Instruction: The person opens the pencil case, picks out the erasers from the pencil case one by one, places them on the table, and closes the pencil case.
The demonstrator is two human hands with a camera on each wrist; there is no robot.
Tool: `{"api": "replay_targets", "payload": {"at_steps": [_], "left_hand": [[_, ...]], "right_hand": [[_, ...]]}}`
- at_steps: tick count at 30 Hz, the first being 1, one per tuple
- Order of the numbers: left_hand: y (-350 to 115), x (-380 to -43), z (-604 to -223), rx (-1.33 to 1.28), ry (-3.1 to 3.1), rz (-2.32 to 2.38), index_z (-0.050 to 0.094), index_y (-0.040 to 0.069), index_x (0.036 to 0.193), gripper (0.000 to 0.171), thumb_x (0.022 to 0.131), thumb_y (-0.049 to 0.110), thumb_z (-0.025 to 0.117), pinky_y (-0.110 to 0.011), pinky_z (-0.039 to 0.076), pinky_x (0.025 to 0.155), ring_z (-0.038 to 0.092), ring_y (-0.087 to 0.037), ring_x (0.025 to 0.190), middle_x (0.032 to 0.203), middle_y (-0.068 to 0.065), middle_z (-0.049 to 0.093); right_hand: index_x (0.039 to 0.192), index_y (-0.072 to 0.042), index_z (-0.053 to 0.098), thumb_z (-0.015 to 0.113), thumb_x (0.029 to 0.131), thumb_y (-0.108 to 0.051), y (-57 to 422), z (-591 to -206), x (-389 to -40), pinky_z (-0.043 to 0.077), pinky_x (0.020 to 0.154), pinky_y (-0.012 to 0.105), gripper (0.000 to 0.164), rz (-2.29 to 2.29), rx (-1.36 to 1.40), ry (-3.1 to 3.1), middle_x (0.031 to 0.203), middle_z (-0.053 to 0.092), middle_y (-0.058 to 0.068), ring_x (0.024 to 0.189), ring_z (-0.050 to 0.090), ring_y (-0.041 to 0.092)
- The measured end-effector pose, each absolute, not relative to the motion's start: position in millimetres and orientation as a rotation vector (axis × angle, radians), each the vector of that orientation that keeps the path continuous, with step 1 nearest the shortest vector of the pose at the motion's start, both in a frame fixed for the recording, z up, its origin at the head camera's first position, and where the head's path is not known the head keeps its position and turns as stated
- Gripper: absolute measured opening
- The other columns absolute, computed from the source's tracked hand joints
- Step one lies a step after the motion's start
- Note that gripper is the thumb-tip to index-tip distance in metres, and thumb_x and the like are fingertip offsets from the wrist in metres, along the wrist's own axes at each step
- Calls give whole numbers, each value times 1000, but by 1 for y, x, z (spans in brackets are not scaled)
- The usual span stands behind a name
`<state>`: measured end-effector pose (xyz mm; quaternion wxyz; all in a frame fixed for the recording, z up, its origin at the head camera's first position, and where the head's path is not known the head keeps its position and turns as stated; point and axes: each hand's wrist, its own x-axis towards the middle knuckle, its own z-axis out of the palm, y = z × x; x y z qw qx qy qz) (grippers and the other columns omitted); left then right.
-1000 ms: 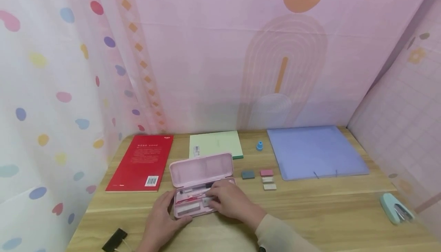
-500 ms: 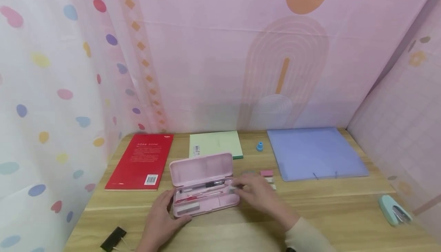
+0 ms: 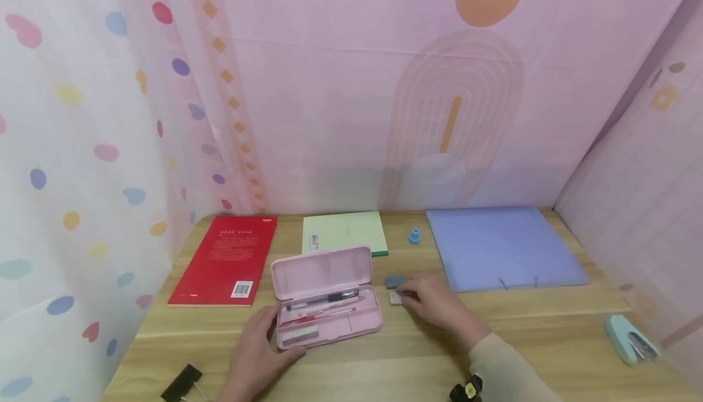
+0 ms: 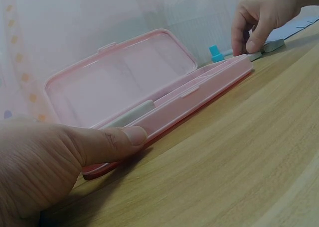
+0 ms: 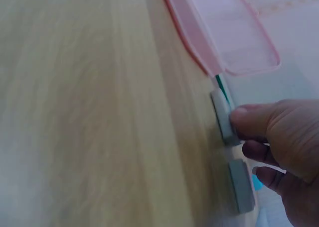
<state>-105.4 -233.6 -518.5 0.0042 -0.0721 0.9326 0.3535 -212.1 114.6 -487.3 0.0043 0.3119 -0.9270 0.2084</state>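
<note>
A pink pencil case (image 3: 329,272) lies with its lid raised; a black pen (image 3: 342,296), a red pen (image 3: 307,317) and a pale grey block (image 3: 299,333) are inside. My left hand (image 3: 257,350) holds its left end, the thumb against the front wall in the left wrist view. Right of the case, my right hand (image 3: 434,301) pinches a small whitish eraser (image 3: 395,298) at table level, just in front of a blue-grey eraser (image 3: 394,281). In the right wrist view the thumb presses the pinched eraser (image 5: 223,115); another eraser (image 5: 241,186) lies beside it.
Along the back lie a red book (image 3: 225,262), a pale green notebook (image 3: 348,231), a small blue cone-shaped object (image 3: 414,236) and a blue folder (image 3: 502,249). A mint stapler (image 3: 631,340) stands at the right, a black clip (image 3: 181,382) at front left.
My right hand has taken the whitish eraser out of the case's right-hand compartment and carried it right, onto the table by the blue-grey eraser. My left hand stays on the case.
</note>
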Motion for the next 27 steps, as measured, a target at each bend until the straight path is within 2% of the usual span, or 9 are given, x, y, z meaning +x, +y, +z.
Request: {"api": "replay_targets", "payload": {"at_steps": [4, 17, 21, 24, 27], "left_hand": [[-233, -105, -518, -234, 2923, 1109, 38, 12, 147, 110, 59, 59, 84, -51, 43, 100, 40, -28, 126, 142, -9, 42], [-232, -105, -520, -235, 2926, 1082, 37, 12, 147, 110, 59, 56, 85, -52, 43, 100, 40, -28, 126, 142, -9, 42], [-230, -104, -520, -206, 2946, 1065, 36, 12, 148, 110, 60, 59, 83, -52, 42, 101, 40, -29, 127, 143, -10, 43], [-230, -103, -520, -190, 2954, 1073, 37, 11, 148, 109, 61, 60, 83, -51, 42, 101, 40, -29, 128, 143, -11, 42], [-231, -104, -521, -204, 2955, 1085, 37, 11, 147, 109, 61, 56, 85, -50, 44, 100, 40, -29, 127, 142, -10, 43]], "right_hand": [[105, -18, 73, 76, 84, -22, 117, -489, -212, 51, 87, 36, 22, 674, 991, -2907, 106, 67, -4, 100, 60, 16], [105, -20, 73, 76, 83, -21, 121, -491, -211, 50, 89, 36, 22, 661, 1024, -2890, 106, 66, -7, 101, 59, 13], [103, -18, 73, 76, 83, -20, 119, -489, -206, 52, 85, 34, 20, 828, 902, -2824, 105, 67, -6, 98, 60, 14], [102, -16, 73, 76, 83, -18, 103, -480, -195, 53, 81, 33, 20, 892, 874, -2718, 104, 69, -4, 92, 62, 13], [103, -16, 72, 76, 82, -20, 70, -474, -182, 52, 81, 30, 21, 831, 1027, -2647, 103, 69, -5, 91, 61, 11]]}}
